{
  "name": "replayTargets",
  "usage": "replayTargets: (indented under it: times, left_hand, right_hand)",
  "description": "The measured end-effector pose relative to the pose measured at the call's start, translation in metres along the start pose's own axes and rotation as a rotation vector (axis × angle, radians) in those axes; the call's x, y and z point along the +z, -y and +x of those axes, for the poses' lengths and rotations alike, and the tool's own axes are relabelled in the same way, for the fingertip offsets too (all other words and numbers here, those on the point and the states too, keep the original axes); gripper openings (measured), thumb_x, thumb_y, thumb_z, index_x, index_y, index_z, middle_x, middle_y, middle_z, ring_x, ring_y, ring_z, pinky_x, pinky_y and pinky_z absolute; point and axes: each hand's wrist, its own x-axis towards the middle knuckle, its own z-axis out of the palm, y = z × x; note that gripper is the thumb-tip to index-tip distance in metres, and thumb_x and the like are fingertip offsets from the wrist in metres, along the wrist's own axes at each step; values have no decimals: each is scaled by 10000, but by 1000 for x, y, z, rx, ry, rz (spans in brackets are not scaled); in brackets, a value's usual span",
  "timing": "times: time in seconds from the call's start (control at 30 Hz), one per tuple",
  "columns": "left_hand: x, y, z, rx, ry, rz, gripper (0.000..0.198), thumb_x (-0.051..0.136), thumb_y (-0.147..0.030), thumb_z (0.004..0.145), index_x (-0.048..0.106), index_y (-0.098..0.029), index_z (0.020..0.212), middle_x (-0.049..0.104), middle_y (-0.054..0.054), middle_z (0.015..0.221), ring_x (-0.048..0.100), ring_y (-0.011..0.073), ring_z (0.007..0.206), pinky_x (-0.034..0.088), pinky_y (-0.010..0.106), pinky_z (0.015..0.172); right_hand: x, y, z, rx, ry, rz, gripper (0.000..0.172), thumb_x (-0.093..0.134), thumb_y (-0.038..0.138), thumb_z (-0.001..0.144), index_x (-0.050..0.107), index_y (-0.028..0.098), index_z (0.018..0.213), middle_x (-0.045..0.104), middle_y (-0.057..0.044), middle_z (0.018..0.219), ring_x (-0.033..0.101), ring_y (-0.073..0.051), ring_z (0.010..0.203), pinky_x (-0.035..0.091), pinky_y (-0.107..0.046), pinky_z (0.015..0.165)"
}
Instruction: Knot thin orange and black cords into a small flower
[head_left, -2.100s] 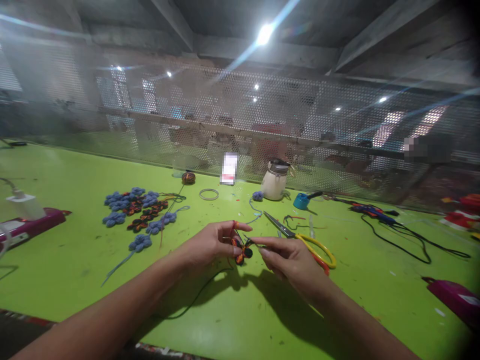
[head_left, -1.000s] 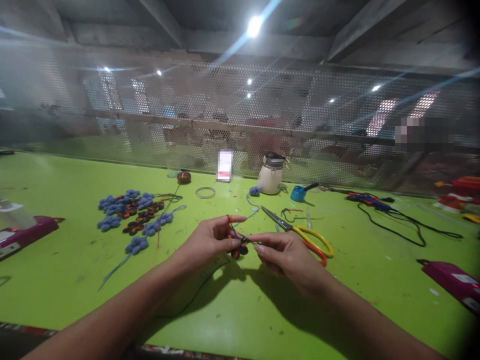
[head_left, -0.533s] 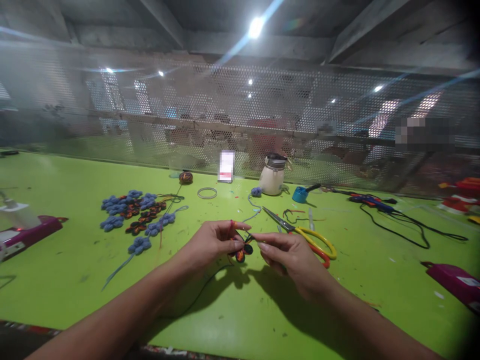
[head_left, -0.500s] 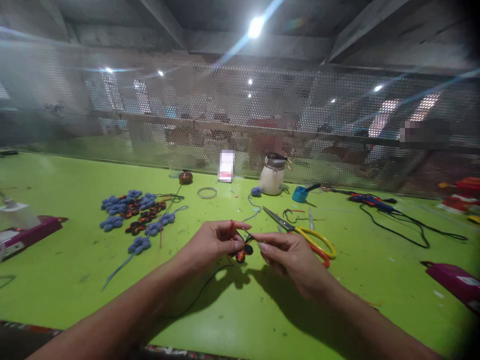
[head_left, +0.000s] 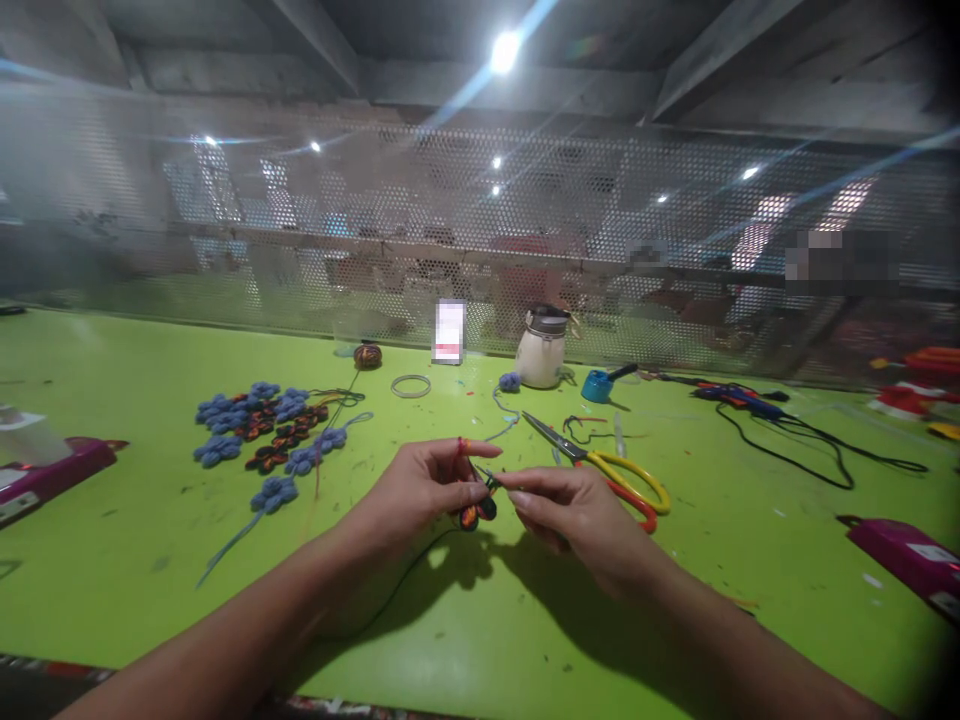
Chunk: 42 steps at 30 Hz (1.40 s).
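My left hand [head_left: 427, 485] pinches a small crocheted flower [head_left: 470, 517] in black, orange and red yarn between thumb and fingers. A strand of yarn wraps round its raised index finger. Close on the right, my right hand [head_left: 581, 508] is closed on a thin crochet hook [head_left: 487, 476], whose tip meets the flower's top edge. Most of the hook is hidden by the fingers. Dark yarn trails from the flower down to the green table [head_left: 450, 650]. Scissors [head_left: 592, 460] with yellow and orange handles lie just beyond my right hand.
Blue flowers [head_left: 274, 493] and dark orange flowers [head_left: 271, 458] lie at left. Behind stand a yarn ball [head_left: 367, 356], a ring [head_left: 411, 386], a phone [head_left: 449, 335], a pale jug [head_left: 541, 358] and a blue pot [head_left: 597, 386]. Purple power strips [head_left: 900, 560] flank both sides; a corded tool [head_left: 739, 397] lies right.
The flower has turned and tilted down in my left fingers, so fewer petals show. The hook tip has shifted slightly left. The whole view has drifted a little.
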Motion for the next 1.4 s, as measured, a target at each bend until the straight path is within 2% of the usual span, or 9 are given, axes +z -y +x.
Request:
replayTargets:
  times: [0.13,0.3,0.37,0.47,0.6,0.8,1.1,1.27,1.4]
  left_hand:
    - [2,7,1,11,60,145,397,663,-150,700,639,-136,1096,583,-16,575,530,106,482,423,258,529]
    - [13,11,-2,302,-194,519,318,604,-116,727,705,-194,1019,583,10,645,540,127,567,429,285,609]
    - [15,11,-3,301,-201,398,339,619,-135,734,685,-194,1061,591,11,655,543,125,574,433,282,612]
    - [15,8,-2,154,-107,12,425,678,-177,720,628,-189,1142,594,-6,635,543,105,534,428,250,558]
    - [12,6,-3,95,-70,-248,414,741,-160,670,661,-209,1073,588,-19,632,559,87,539,413,209,527]
    - [11,6,-4,81,-96,-323,374,767,-134,636,690,-187,998,584,-18,644,582,89,557,409,186,497]
    - [13,-5,-8,93,-98,-329,338,770,-115,612,687,-151,938,604,-14,620,628,130,554,427,194,460]
    - [14,-13,-11,73,-134,-307,320,767,-105,613,678,-139,918,615,-9,614,624,133,558,425,202,459]
    - [12,-13,-11,63,-118,-281,296,761,-112,626,682,-139,910,637,7,609,609,124,544,422,212,475]
  right_hand:
    - [3,-3,1,25,5,-20,306,669,309,700,708,104,923,422,72,442,308,-55,389,218,-215,400]
    - [12,-12,3,32,-106,126,273,704,324,693,674,104,853,466,55,492,316,-48,404,199,-201,395]
    - [15,-12,2,-4,-131,206,270,704,325,711,666,115,876,489,44,526,343,-53,429,224,-196,404]
    - [17,-11,-2,-69,-144,263,251,706,317,729,666,138,901,506,39,558,368,-57,454,258,-189,414]
    - [14,-10,-5,-158,-125,204,227,684,323,760,676,151,908,498,40,543,381,-64,451,285,-193,412]
    - [8,-14,-3,-239,-156,81,226,662,304,781,682,163,956,486,45,521,366,-61,431,278,-197,403]
    - [5,-5,-4,-388,-241,-254,158,623,252,792,716,183,900,571,5,554,453,-99,442,361,-236,416]
    - [-1,3,-6,-585,-253,-502,143,617,210,804,723,209,900,718,-58,787,636,-183,666,497,-299,599]
    - [-7,6,-4,-714,-236,-610,152,606,163,810,712,197,914,730,-65,827,664,-186,722,519,-299,656]
